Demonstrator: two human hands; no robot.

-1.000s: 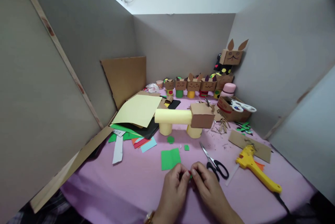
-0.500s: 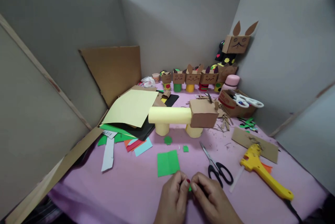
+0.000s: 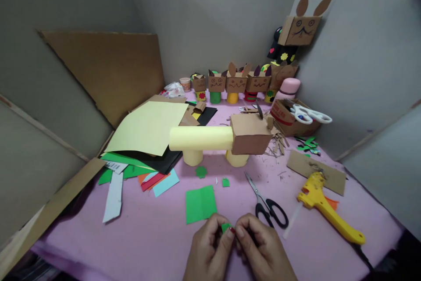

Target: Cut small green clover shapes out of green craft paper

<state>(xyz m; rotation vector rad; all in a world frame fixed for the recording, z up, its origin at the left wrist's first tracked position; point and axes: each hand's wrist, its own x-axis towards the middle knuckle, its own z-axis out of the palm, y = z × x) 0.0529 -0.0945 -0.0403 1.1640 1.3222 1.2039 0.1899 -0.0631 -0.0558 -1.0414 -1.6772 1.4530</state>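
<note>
Looks like a fiddly fingertip-folding step: left hand has a small green piece pinched near the green square, right hand bunched beside it, can't tell on what. Next move needs a light touch imo.

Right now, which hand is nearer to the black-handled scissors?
Right. The right hand is just on the near side of the black-handled scissors; the left hand is farther, to their left.
</note>
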